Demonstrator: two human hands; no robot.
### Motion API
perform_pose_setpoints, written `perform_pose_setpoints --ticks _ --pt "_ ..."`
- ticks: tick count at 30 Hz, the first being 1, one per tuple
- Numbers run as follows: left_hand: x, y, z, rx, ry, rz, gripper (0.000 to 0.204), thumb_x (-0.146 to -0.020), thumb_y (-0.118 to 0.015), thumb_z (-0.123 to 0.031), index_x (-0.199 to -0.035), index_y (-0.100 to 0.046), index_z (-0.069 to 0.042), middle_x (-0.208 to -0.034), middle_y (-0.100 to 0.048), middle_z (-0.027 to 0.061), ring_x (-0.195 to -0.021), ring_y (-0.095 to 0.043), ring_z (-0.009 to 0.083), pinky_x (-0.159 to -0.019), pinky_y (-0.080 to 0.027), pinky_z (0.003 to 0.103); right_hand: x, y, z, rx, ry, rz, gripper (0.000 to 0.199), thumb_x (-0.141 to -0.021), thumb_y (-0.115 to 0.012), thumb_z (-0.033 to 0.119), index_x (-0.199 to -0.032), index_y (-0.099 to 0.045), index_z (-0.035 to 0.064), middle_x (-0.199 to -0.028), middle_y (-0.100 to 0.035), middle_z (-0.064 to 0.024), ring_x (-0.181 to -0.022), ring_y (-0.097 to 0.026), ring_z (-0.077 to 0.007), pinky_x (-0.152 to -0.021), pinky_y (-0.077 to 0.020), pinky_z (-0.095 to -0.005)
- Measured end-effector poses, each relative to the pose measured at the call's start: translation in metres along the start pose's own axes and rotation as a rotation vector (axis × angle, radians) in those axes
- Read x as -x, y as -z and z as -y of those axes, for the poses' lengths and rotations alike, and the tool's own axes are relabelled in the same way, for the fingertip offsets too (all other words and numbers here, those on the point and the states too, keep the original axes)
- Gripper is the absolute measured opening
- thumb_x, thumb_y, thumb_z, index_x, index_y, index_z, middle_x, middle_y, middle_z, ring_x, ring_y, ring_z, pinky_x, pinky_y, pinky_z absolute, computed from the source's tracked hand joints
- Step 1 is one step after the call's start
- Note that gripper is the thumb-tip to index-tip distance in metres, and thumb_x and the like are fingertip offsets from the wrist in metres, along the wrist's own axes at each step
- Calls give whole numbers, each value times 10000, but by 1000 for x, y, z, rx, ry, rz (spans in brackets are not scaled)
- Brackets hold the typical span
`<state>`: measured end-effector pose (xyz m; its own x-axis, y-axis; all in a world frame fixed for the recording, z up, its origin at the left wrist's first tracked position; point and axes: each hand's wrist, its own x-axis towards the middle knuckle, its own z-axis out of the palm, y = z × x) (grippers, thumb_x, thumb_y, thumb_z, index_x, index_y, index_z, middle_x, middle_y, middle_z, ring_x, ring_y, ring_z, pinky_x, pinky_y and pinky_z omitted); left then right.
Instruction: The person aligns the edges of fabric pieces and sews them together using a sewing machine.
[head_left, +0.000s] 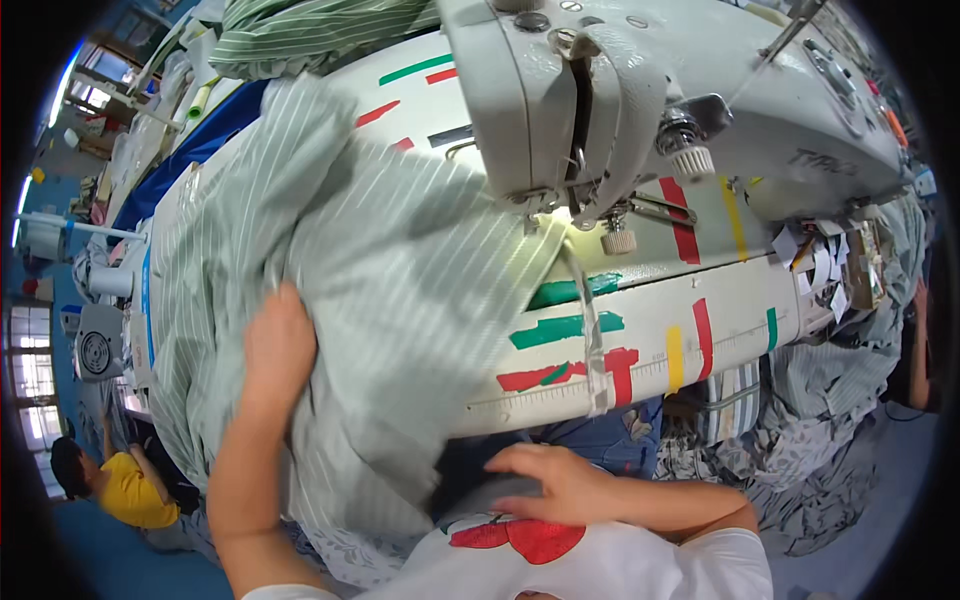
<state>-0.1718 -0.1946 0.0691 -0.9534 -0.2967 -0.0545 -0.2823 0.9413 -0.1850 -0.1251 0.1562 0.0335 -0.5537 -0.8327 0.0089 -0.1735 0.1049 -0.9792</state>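
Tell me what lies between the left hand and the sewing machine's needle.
In the head view, only the striped green fabric spans from the left hand to the needle.

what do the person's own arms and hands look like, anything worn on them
Both forearms are bare, with no gloves, rings or watch visible on the left hand or the right hand. Short white sleeves end near the elbows.

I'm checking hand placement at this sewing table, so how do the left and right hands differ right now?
The left hand lies up on the pale green striped fabric, pressing it flat; the right hand sits lower, off that fabric, near the white table's front edge. The left reaches forward; the right stays close to the body. Both are bare.
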Motion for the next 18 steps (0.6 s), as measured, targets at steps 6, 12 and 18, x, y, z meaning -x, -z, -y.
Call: perform_pose_setpoints --ticks 6,12,18 --pt "87 86 -5 58 -422 646 196 -834 -590 -169 -945 -601 -9 -782 -641 198 -661 -596 429 -665 -501 480 -9 -39 -38 -931 -395 39 456 -820 -702 142 -1228 -548 7 -1187 -610 -104 -1081 -571 -199 -935 -440 -314" --pt "24 25 -23 564 -379 -109 515 -865 -606 -259 -1329 -468 -84 -1390 -406 211 -1257 -424 373 -1029 -367 396 -6 -71 -34 -1221 -570 -84 461 -840 -673 86 -1273 -527 19 -1217 -593 -85 -1102 -556 -180 -951 -429 -315" --pt "-5 -9 42 243 147 41 629 -902 -528 -426 -1442 -334 -168 -1515 -242 170 -1381 -245 382 -1045 -222 649 47 9 56 -1014 -317 -116 424 -857 -657 75 -1255 -540 -15 -1191 -605 -90 -1061 -567 -158 -926 -437 -298"
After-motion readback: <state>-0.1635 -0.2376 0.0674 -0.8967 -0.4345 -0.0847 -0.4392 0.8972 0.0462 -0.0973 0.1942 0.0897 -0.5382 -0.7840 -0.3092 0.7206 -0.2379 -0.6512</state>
